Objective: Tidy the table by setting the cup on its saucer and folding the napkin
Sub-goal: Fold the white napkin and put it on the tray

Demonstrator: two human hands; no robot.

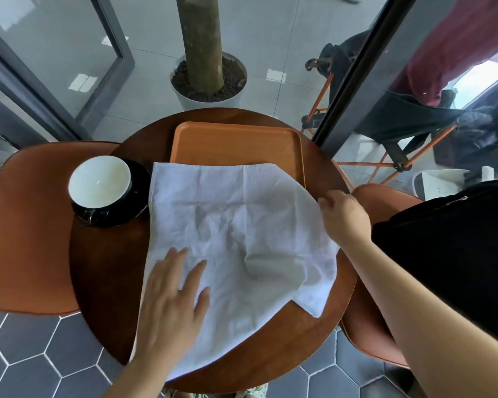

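Left hand [171, 305] lies flat, fingers spread, on the napkin [236, 225]; right hand [344, 218] pinches its edge. Beyond lies a tray [236, 142]; left of the flat hand, the cup [99, 186] sits on its saucer [140, 179].

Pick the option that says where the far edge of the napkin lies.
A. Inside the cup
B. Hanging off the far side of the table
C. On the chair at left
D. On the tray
D: the far edge of the napkin overlaps the near part of the tray, while the cup sits apart to its left.
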